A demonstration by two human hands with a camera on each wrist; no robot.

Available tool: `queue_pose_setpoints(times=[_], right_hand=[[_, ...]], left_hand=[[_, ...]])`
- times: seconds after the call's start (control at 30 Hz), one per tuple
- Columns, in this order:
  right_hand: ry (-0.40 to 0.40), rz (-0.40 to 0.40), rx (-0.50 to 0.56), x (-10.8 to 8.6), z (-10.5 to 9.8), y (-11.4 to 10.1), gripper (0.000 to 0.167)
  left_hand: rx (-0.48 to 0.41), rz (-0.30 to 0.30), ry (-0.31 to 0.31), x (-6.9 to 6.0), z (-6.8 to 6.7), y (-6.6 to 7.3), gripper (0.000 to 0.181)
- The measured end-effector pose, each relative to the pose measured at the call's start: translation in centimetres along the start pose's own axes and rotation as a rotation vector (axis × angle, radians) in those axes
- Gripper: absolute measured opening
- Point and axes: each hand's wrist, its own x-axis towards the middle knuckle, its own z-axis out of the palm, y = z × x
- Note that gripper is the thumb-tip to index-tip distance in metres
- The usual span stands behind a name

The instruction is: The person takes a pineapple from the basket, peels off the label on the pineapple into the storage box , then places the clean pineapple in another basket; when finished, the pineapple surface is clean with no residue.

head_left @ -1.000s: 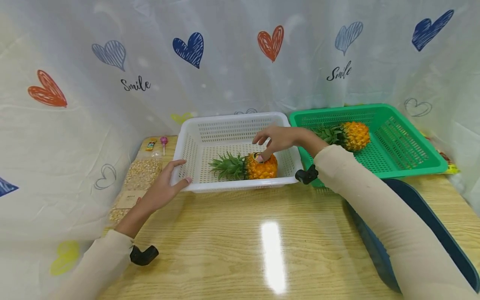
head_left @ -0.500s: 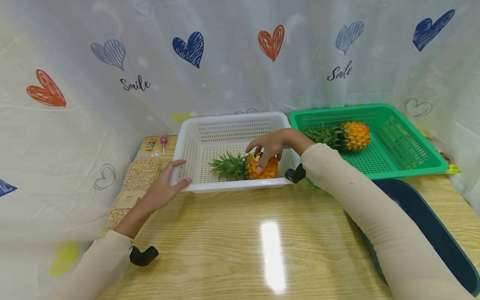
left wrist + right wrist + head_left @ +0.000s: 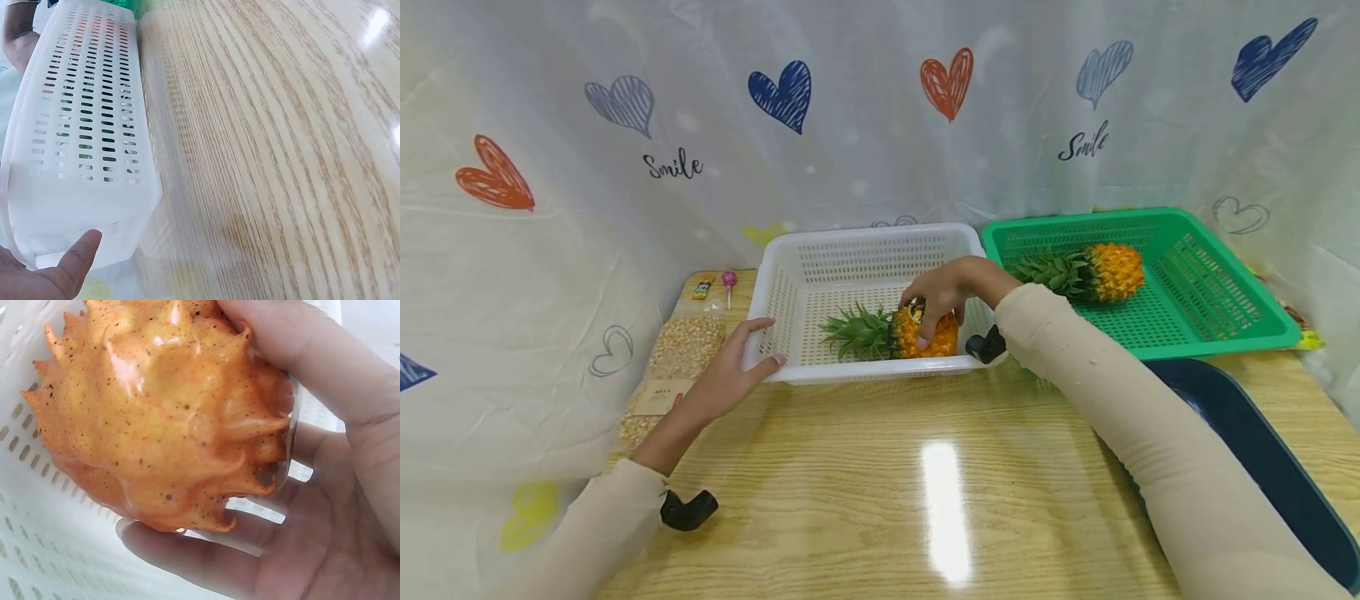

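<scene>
Beside wht basket [image 3: 857,370], grn basket [image 3: 1217,346] w/ 2nd pineapple [image 3: 1116,272], R sleeve [image 3: 1112,392] across tray [image 3: 1232,417]

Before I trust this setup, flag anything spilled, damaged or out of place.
Nothing stands out. One pineapple lies in the white basket, held by the right hand, another pineapple in the green basket; the kernel bag shows no spill. The sleeve hides part of the dark tray.

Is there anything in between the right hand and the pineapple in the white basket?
Nothing I can see blocks it. The right hand is around the pineapple, its thumb and fingers against the spiky orange skin. A small dark-and-gold patch is on the fruit, but it's not in the way.
</scene>
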Motion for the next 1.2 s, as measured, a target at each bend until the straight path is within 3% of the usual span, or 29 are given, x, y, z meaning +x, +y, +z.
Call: queue_pose_setpoints(times=[0.53,0.87,1.2], right_hand=[[0.001,-0.034,-0.032,0.30,-0.38,0.28,0.098],[-0.074,0.025,-0.009,0.40,-0.08,-0.38,0.106],[-0.041,-0.014,-0.091,0.49,-0.18,0.15,0.103]], left_hand=[[-0.001,0.008,-0.004,-0.19,-0.20,0.29,0.066],[-0.013,0.011,-0.008,-0.18,-0.20,0.19,0.065],[0.030,-0.010,-0.002,0.07,0.04,0.33,0.064]])
